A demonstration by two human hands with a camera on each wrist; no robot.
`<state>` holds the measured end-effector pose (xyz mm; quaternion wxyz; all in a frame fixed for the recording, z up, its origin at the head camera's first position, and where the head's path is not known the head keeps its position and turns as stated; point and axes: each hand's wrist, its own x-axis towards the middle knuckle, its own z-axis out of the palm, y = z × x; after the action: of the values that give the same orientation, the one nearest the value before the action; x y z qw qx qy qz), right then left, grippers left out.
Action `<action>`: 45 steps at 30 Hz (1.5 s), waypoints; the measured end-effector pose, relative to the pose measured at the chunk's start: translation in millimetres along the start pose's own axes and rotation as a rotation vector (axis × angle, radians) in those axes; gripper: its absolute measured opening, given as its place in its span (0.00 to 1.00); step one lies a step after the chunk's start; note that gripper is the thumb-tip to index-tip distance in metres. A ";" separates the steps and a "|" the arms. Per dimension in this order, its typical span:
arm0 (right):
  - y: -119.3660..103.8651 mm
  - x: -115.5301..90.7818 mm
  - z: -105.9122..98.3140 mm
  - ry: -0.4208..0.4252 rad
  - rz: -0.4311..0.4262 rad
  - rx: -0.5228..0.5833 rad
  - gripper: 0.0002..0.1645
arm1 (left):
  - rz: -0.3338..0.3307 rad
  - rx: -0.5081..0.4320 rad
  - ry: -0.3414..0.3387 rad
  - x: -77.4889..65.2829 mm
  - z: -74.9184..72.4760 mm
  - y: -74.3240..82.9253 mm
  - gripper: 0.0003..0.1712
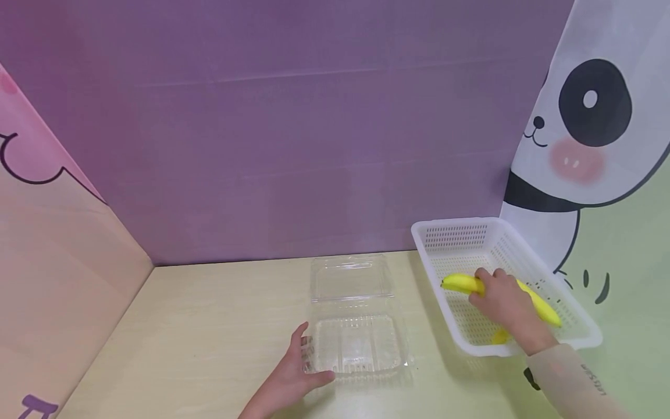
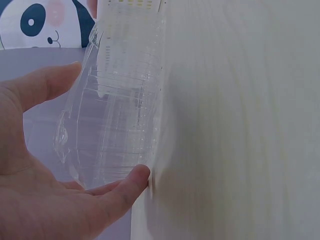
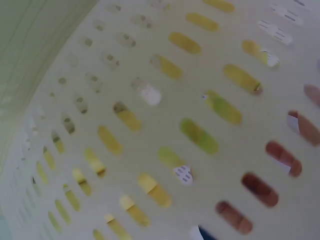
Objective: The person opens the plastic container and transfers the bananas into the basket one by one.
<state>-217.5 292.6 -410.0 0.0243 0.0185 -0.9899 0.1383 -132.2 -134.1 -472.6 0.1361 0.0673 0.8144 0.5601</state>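
My right hand (image 1: 501, 297) reaches into the white basket (image 1: 455, 326) and grips a yellow banana (image 1: 463, 283) from above. A yellow length also shows on the far side of that hand, and a smaller yellow piece (image 1: 501, 336) lies below it by the basket's near wall. On the table, a clear plastic clamshell box (image 1: 361, 343) stands with its lid (image 1: 352, 279) folded back. At its near left corner, my left hand (image 1: 293, 372) holds it, thumb along the front edge and fingers round the left side. Yellow shows through the basket's slots (image 3: 198, 135) in the right wrist view.
A purple backdrop (image 1: 262, 145) rises behind the pale wooden table (image 1: 209, 326). A panda-printed panel (image 1: 617, 233) stands close along the basket's right side, and a peach and pink panel (image 1: 63, 262) bounds the left.
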 end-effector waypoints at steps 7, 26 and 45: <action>0.8 1.0 8.5 -0.025 -0.018 -0.018 0.26 | -0.003 0.000 0.003 -1.0 1.4 0.2 0.66; 3.9 0.4 16.5 -0.067 -0.079 -0.057 0.26 | 0.002 -0.010 0.001 -0.2 1.6 -0.4 0.66; -22.9 -16.6 0.9 0.042 -0.123 -0.040 0.22 | 0.006 0.008 0.000 1.2 -4.1 -1.3 0.67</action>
<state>-199.9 270.9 -405.5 0.0541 0.0759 -0.9888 0.1168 -134.5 -137.9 -472.6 0.1344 0.0703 0.8165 0.5571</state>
